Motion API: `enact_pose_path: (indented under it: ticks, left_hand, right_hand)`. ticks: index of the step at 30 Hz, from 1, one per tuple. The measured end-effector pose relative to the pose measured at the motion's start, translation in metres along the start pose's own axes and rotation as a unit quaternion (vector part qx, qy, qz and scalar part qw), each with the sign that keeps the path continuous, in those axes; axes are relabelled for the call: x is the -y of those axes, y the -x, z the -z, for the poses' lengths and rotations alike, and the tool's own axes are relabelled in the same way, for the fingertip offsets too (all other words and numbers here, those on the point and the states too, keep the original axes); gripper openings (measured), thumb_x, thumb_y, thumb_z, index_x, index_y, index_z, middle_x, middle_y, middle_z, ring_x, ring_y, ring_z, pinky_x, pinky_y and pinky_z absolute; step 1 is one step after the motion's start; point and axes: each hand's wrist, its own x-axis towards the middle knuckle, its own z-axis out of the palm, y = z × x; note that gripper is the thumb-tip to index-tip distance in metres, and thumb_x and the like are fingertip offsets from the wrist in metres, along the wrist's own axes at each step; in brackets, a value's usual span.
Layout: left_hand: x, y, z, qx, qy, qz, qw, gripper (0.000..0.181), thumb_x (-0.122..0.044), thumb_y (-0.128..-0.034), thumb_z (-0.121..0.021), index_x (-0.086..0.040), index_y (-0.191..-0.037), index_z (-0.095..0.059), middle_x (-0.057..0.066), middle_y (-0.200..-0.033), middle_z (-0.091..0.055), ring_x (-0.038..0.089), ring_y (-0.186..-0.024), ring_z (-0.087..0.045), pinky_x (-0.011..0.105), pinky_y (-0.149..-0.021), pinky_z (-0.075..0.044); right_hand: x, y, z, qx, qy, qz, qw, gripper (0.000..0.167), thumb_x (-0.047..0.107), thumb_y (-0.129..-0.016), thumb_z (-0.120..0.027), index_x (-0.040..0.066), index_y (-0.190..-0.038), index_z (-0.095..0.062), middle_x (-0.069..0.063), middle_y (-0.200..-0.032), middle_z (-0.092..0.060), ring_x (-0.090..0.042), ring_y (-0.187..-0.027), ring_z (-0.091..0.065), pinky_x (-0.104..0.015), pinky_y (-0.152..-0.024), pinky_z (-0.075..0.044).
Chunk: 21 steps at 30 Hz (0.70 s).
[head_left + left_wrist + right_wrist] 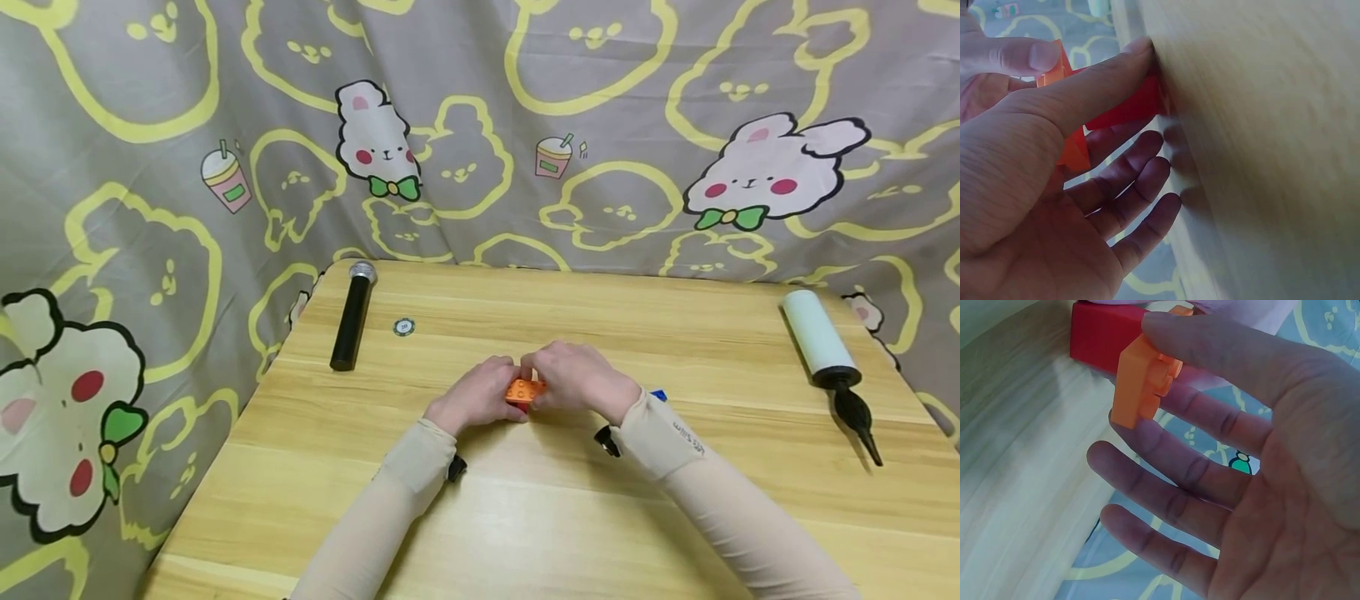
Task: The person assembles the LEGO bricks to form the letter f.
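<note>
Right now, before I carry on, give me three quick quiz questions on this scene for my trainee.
1. Which lies nearest the microphone?
A) balloon pump
B) poker chip
C) blue block

2. True or false: the orange studded brick is above the red brick.

3. Fill in: in the right wrist view, the thumb of the right hand touches the ____ brick.

Key:
1. B
2. True
3. orange
</note>
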Motion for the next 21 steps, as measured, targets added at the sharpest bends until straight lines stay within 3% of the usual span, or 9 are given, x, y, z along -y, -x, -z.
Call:
enact_pose_path:
  ticks: [21]
  left_hand:
    - [-0.0011,0.0004,-0.0001,0.009,0.012,0.009,0.9998,0.047,-0.033,-0.0771,-0.086,-0.017,-0.116,-0.065,-0.003,-0.096,-0.053,0.016,-0.094,-0.051,0.030,-0.081,-0.043]
  right_hand:
    - [0.0003,0.0056,-0.0004,-0.011,0.016,-0.002,0.9998,0.023,0.026,-0.079,-0.082,0.018,-0.094,-0.067,0.007,-0.077,-0.058,-0.014,-0.069,-0.052,-0.034,-0.057,-0.047]
